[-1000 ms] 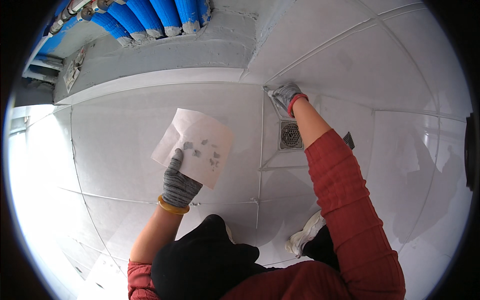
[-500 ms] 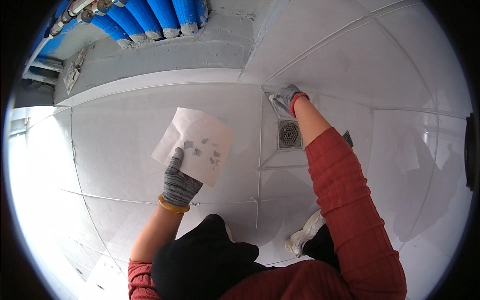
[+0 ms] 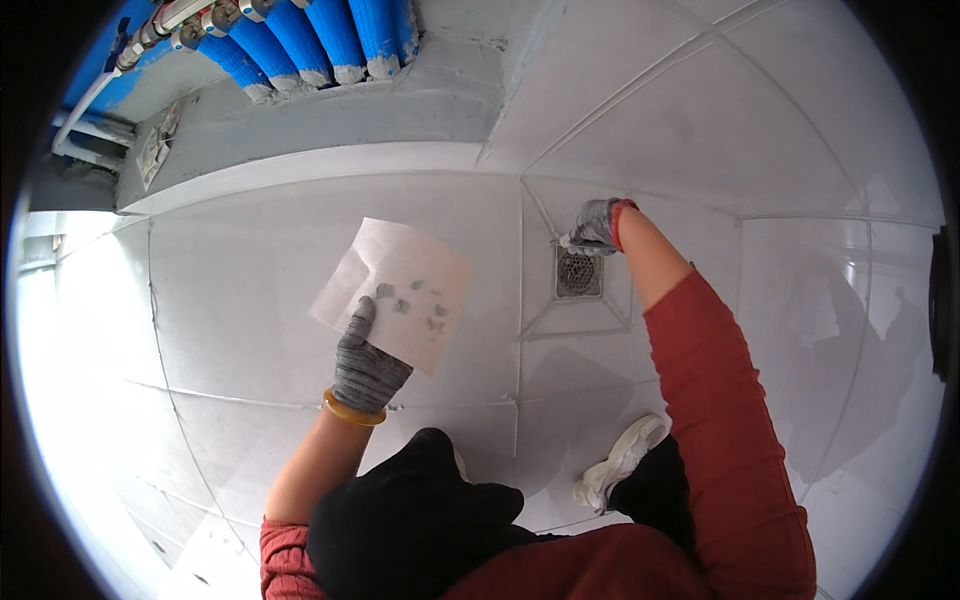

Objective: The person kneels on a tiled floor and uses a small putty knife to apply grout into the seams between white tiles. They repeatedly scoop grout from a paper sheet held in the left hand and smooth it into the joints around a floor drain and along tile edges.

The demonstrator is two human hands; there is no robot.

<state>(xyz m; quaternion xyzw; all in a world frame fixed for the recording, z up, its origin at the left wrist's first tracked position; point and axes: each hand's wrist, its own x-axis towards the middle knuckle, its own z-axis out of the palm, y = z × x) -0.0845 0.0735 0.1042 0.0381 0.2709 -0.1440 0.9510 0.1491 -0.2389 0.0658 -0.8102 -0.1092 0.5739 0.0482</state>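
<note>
My left hand (image 3: 366, 362), in a grey striped knit glove, grips a pale pinkish sheet of paper (image 3: 352, 270) at its near edge, thumb on top. Several grey crumbs (image 3: 400, 306) lie on the sheet. To the right, my gloved right hand (image 3: 594, 228) is at the far edge of a square metal floor drain (image 3: 579, 274). Its fingers are curled together and point down; whatever is between them is too small or hidden to make out. The hand covers part of the tile around the drain's far side.
Blue pipes (image 3: 300, 45) with metal fittings run along the grey ledge (image 3: 330, 125) at the far left. Large pale floor tiles (image 3: 250, 280) with grout lines surround the drain. My white shoe (image 3: 625, 460) stands near the drain, beside my black-clad knee (image 3: 410, 510).
My right hand has come nearer, from the far corner of the tile to the drain's far edge. The left hand and sheet have barely shifted. A dark toothed piece right of my arm is now almost hidden.
</note>
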